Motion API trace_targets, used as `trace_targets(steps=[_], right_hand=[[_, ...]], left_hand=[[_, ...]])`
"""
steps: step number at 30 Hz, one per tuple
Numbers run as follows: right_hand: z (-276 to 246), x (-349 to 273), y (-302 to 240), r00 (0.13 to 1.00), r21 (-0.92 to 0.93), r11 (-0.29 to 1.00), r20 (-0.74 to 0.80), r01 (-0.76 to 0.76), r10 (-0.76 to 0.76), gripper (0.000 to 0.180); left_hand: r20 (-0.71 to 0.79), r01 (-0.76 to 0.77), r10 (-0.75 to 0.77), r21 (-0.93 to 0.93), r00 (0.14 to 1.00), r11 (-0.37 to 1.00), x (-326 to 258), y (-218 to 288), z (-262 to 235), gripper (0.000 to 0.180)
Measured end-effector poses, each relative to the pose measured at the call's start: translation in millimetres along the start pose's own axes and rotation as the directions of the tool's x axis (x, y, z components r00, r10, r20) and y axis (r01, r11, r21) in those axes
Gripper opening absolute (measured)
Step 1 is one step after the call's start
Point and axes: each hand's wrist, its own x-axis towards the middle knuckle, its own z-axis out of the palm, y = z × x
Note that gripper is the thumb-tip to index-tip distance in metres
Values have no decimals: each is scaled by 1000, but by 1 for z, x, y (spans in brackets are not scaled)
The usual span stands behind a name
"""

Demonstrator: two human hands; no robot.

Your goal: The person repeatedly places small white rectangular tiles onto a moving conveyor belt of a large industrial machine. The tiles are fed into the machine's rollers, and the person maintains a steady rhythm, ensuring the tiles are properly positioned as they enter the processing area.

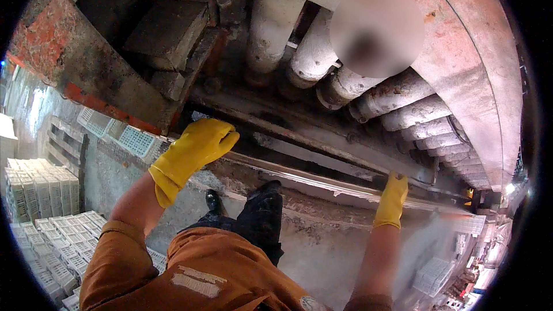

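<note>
Both hands wear yellow rubber gloves. The left hand point(199, 147) lies flat on a long metal rail point(322, 181), the right hand point(393, 196) grips its edge farther along. Grimy rollers point(397, 95) sit beyond; white crates point(40, 190) are stacked on the floor point(322, 253).

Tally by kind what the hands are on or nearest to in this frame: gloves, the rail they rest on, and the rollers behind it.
Yellow gloves: 2, left hand and right hand
Metal rail under both hands: 1
Grimy rollers clearly visible behind the rail: about 10; the far ones blur together, so this is approximate
Total: about 13
</note>
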Motion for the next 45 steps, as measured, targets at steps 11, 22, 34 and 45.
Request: trace_targets(steps=[11, 22, 34, 45], right_hand=[[10, -6, 46, 997, -78, 997, -77, 6, -12, 57], [24, -46, 77, 990, 21, 998, -124, -58, 60, 58], [17, -84, 91, 987, 72, 991, -105, -115, 122, 53], [20, -86, 106, 990, 144, 986, -97, -86, 101, 50]], left_hand=[[12, 166, -177, 300, 984, 939, 127, -68, 26, 39], [-218, 396, -339, 329, 915, 857, 236, -223, 125, 47], [-235, 442, -381, 330, 894, 834, 280, -250, 135, 55], [-297, 420, -324, 368, 898, 829, 239, -237, 144, 62]])
